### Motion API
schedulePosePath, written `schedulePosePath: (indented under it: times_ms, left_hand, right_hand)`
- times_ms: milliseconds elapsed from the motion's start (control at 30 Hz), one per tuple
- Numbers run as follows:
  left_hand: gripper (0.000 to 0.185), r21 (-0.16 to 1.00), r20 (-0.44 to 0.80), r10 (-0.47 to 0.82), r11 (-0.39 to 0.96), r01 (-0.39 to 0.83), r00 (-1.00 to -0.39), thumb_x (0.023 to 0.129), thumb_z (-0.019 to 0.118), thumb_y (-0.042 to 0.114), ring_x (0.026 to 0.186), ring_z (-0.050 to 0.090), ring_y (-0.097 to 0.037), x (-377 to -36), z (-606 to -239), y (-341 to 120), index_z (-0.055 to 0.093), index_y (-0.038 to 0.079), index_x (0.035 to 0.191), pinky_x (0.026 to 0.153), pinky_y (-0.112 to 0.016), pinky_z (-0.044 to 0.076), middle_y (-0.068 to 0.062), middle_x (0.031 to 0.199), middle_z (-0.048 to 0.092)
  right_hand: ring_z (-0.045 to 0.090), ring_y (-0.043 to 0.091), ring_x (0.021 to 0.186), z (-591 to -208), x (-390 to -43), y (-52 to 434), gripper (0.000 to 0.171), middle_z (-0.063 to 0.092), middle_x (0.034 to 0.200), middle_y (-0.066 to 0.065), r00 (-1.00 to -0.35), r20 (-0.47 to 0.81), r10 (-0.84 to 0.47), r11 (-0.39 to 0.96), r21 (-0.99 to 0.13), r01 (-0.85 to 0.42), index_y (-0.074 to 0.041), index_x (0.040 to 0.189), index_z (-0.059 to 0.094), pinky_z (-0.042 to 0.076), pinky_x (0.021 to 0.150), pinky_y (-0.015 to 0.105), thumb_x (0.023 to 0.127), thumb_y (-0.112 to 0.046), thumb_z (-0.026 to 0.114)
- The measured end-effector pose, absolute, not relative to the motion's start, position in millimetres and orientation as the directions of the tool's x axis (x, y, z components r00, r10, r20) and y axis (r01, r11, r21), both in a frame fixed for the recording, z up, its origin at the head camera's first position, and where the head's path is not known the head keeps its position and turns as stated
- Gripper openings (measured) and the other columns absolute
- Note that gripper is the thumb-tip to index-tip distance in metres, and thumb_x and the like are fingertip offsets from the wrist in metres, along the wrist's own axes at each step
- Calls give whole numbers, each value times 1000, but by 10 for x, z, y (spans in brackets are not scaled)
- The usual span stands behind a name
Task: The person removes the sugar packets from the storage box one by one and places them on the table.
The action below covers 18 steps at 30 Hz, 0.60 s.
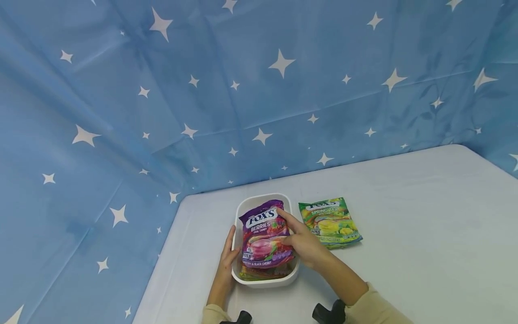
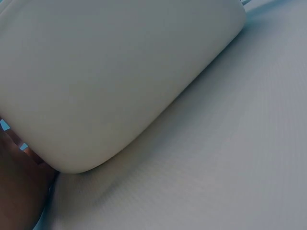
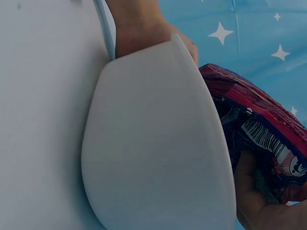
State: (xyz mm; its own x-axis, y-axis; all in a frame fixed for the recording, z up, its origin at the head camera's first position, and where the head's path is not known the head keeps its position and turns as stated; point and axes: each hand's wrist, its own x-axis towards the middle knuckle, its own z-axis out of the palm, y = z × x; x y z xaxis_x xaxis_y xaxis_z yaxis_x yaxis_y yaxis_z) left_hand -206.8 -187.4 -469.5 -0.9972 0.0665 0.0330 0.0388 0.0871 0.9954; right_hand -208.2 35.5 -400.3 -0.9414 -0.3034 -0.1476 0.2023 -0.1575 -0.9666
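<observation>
Head | right hand (image 1: 301,243) grips purple bag (image 1: 265,236); left hand (image 1: 226,261) touches tray (image 1: 265,281) edge

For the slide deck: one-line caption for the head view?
Right hand grips a purple candy bag over a white tray; left hand steadies the tray, green candy bag alongside.
</observation>
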Motion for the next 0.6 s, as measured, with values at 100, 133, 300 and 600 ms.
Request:
schedulePosePath:
  times_ms: [100,133,300,600]
  left_hand:
    - [65,996,37,76,79,43,-996,88,38,16,141,-9,-30,-2064,-4705,-1876,13,22,148,109,-59,-6,-5,155,0]
    - [65,996,39,78,71,45,-996,88,39,16,141,-10,-31,-2063,-4704,-1876,12,21,148,109,-59,-6,-6,155,0]
    - [65,997,25,65,77,30,-998,88,39,17,141,-9,-32,-2059,-4694,-1865,14,23,147,108,-61,-6,-6,155,1]
    - [61,995,-9,48,102,-5,-999,90,37,18,141,-8,-32,-2057,-4663,-1847,15,28,147,107,-62,-1,-3,155,1]
  right_hand:
    - [18,43,136,-3983,-2096,396,70,11,153,13,-944,-144,-296,-163,-966,199,-25,143,30,29,105,53,83,9,42]
    - [22,43,135,-3975,-2102,408,69,11,153,13,-943,-146,-299,-168,-965,202,-26,143,30,32,104,52,83,9,42]
    - [26,44,132,-3928,-2136,499,69,10,153,13,-944,-161,-288,-158,-964,212,-28,142,31,37,102,51,84,8,41]
    - [7,37,140,-3806,-2246,815,70,4,155,10,-958,-121,-259,-115,-981,155,-24,144,27,27,108,51,83,8,42]
